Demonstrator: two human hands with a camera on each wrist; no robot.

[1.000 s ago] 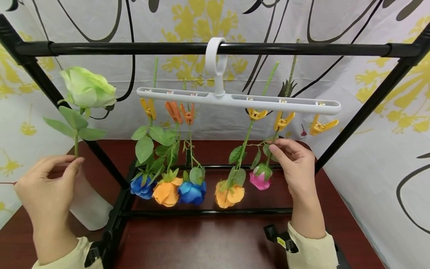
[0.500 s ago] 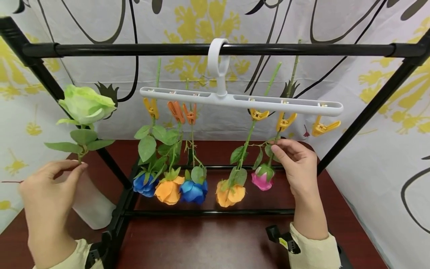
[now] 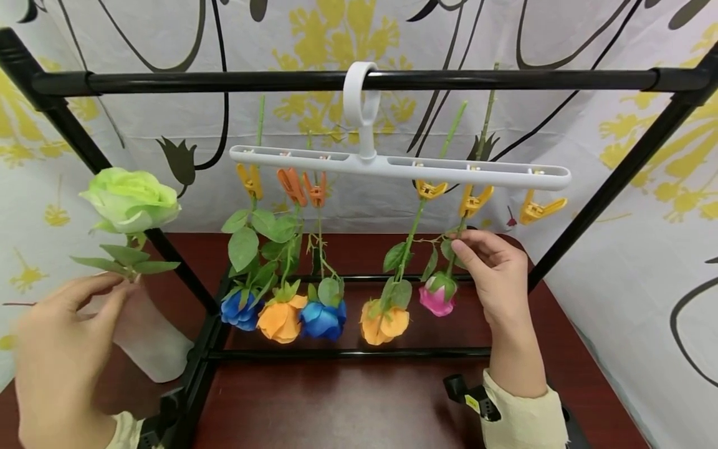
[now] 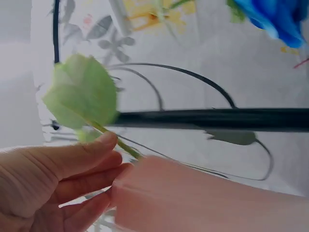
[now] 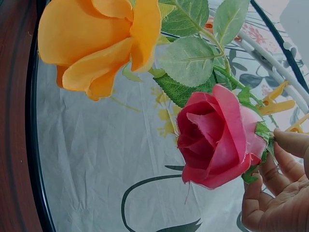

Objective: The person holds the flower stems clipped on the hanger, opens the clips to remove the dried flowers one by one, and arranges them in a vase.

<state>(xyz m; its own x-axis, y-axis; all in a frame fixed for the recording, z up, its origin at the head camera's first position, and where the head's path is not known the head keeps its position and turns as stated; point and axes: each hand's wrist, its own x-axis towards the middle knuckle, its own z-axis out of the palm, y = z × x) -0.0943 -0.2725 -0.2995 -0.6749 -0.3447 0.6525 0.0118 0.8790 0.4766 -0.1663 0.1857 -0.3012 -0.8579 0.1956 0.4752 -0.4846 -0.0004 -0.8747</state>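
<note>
My left hand (image 3: pixel 64 349) pinches the stem of a pale green rose (image 3: pixel 131 201) just below its leaves, bloom upward. The stem's lower part runs into the mouth of a white vase (image 3: pixel 150 340); in the left wrist view the vase (image 4: pixel 207 200) looks pinkish, and the stem (image 4: pixel 130 149) enters its rim. My right hand (image 3: pixel 496 274) pinches the stem of a pink rose (image 3: pixel 436 296) between thumb and fingers. That rose hangs head down from a yellow clip (image 3: pixel 475 201) on a white hanger (image 3: pixel 404 168). In the right wrist view its bloom (image 5: pixel 217 140) faces the camera.
Blue roses (image 3: pixel 323 319) and orange roses (image 3: pixel 384 323) hang upside down from other clips. At the hanger's right end, one yellow clip (image 3: pixel 540 211) bears no flower. A black rack (image 3: pixel 224 82) carries the hanger over a dark red table (image 3: pixel 336 405).
My left hand has moved down and slightly left, lowering the green rose so its stem sinks deeper into the vase. The right hand keeps its grip on the pink rose's stem.
</note>
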